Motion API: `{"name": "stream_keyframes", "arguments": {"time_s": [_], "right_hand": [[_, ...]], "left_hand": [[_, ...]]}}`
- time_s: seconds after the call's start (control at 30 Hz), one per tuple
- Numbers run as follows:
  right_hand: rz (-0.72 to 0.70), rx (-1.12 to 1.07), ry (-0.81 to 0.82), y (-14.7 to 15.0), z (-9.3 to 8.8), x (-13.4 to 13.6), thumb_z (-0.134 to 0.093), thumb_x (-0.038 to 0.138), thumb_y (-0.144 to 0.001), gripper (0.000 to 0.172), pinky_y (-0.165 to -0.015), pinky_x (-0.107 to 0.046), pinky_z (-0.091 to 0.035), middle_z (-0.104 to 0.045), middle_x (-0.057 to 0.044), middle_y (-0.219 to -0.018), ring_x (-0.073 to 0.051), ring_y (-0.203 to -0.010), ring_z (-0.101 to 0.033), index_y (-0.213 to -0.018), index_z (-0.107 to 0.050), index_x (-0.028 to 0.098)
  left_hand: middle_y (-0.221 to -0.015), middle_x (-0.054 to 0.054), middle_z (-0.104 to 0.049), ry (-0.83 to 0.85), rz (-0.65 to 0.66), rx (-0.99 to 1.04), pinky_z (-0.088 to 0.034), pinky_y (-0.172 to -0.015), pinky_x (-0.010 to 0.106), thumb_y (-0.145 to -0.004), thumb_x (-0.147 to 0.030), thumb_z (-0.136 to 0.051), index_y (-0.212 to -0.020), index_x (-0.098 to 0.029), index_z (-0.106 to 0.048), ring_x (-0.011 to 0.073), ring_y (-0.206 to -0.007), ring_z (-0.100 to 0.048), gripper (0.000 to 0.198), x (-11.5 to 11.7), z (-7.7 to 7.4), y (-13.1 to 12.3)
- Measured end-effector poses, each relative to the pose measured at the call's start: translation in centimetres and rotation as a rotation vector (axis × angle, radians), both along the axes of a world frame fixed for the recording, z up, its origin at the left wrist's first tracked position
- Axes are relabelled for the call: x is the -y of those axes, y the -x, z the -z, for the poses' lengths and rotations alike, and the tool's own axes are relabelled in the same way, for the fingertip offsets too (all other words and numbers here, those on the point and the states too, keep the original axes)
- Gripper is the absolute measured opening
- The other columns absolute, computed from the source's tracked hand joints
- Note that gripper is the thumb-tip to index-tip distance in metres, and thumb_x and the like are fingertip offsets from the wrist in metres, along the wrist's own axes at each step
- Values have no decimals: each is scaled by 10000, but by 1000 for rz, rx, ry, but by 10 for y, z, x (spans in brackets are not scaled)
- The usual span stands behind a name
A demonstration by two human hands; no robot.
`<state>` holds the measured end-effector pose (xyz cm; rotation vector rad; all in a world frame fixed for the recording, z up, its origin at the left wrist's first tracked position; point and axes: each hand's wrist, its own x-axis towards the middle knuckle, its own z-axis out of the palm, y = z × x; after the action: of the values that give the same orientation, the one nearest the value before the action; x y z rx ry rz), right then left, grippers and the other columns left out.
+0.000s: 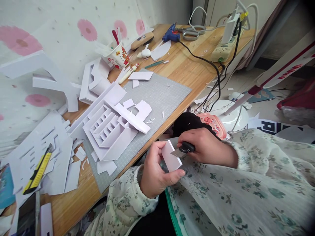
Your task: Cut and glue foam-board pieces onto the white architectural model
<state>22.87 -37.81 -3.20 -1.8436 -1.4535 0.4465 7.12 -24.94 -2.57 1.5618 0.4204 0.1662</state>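
My left hand grips a small white foam board piece between thumb and fingers, held over my lap. In my right hand is a utility knife with a black handle. Its metal blade lies against the right edge of the board piece. Most of the knife's handle is hidden inside the right hand. On the table to the left, a white foam board model with stepped compartments rests on a grey cutting mat.
A yellow utility knife lies on board scraps at the left. Further back are a paper cup with tools, a blue glue gun, scissors and a power strip. Black cables hang over the table edge. A white fan stands at right.
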Motion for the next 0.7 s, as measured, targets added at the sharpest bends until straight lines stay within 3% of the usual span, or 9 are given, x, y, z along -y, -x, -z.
{"name": "stream_keyframes", "arguments": {"time_s": [0.7], "right_hand": [[98,-35,0,5,11,-3,-531,147,-772,102,-652,-257,-416,-671,-41,-750,-166,-710,-616,-804,-626,165]], "left_hand": [[-877,15,-523,-84,86,-37,-400,-611,229,-605,-434,-812,-1121,-213,-453,126,-721,-483,666,1,0,5]]}}
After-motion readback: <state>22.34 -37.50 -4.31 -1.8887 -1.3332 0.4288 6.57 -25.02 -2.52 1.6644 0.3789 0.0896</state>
